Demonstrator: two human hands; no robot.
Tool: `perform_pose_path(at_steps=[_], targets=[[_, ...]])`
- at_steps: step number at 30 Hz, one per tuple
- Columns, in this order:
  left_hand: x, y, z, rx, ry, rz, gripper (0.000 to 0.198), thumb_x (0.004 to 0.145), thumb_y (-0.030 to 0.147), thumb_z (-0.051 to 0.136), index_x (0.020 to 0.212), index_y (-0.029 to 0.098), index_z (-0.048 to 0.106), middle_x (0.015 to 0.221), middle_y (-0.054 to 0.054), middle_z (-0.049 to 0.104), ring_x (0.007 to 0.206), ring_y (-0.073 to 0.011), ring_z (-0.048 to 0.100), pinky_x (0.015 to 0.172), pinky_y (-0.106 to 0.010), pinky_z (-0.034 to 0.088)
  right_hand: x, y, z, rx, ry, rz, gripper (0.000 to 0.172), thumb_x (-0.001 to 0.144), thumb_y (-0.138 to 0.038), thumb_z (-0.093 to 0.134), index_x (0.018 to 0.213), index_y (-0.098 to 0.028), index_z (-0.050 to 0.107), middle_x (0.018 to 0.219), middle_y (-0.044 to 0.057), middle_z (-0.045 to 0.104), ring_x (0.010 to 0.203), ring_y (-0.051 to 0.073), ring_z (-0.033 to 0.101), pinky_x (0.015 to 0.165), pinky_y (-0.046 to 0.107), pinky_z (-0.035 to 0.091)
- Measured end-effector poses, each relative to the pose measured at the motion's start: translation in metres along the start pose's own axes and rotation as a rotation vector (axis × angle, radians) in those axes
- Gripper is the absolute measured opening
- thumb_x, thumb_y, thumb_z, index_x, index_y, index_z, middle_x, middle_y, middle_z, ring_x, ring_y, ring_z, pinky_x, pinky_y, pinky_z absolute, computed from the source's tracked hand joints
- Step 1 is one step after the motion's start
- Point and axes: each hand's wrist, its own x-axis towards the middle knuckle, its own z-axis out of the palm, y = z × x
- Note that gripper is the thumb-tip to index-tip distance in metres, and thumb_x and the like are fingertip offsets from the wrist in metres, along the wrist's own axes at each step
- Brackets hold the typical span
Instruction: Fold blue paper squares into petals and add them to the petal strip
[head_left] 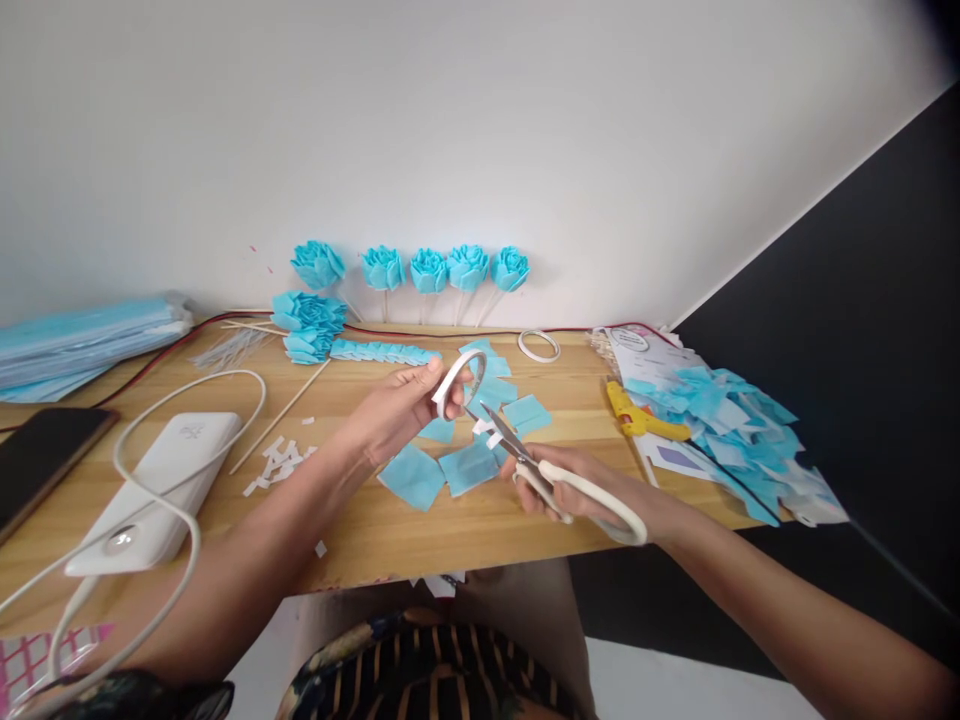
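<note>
My left hand point(401, 405) pinches a thin roll of white tape point(447, 385) over the middle of the wooden table. In my right hand point(559, 480) is a pair of scissors point(592, 492) with cream handles, its blades parted and pointing at the roll. Small white tape pieces point(487, 432) hang by the blades. Beneath both hands lie light blue fabric squares point(411, 477). A pile of cut white tape bits point(279, 463) rests left of my left hand.
Blue flowers on sticks point(428, 270) lean on the wall, more flowers point(309, 315) lying nearby. A white power bank point(161, 490) with a looping cable and a black phone point(49, 460) sit left. A yellow glue gun point(641, 415) and blue scraps point(735, 420) lie right, a tape roll point(538, 346) behind.
</note>
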Motion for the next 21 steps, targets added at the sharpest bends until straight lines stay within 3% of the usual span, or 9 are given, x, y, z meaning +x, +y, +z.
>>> perform_pose_path(at_steps=[4, 9, 21], targets=[[-0.0003, -0.0006, 0.002, -0.001, -0.026, -0.031, 0.046, 0.085, 0.053, 0.061, 0.095, 0.01, 0.073, 0.077, -0.006, 0.064, 0.068, -0.0134, 0.057, 0.071, -0.027, 0.045, 0.001, -0.0005, -0.0015, 0.081, -0.028, -0.059, 0.063, 0.085, -0.067, 0.046, 0.117, -0.013, 0.054, 0.087, 0.006, 0.056, 0.068, 0.013, 0.05, 0.06, 0.026, 0.043], [0.0, 0.0007, 0.0053, -0.022, -0.056, -0.063, 0.056, 0.085, 0.06, 0.054, 0.094, 0.009, 0.074, 0.082, -0.01, 0.066, 0.072, -0.0165, 0.057, 0.073, -0.029, 0.045, 0.003, -0.0034, -0.0013, 0.141, -0.057, -0.058, 0.059, 0.087, -0.064, 0.047, 0.114, -0.012, 0.055, 0.082, 0.005, 0.054, 0.066, 0.012, 0.05, 0.059, 0.026, 0.043], [-0.0002, -0.0045, 0.0029, -0.01, -0.19, -0.097, 0.066, 0.088, 0.066, 0.041, 0.115, 0.013, 0.069, 0.108, -0.015, 0.067, 0.094, -0.0227, 0.058, 0.09, -0.035, 0.04, 0.0046, -0.0014, -0.0032, 0.17, -0.069, -0.057, 0.056, 0.089, -0.062, 0.045, 0.113, -0.012, 0.055, 0.08, 0.004, 0.053, 0.061, 0.011, 0.048, 0.056, 0.026, 0.04]])
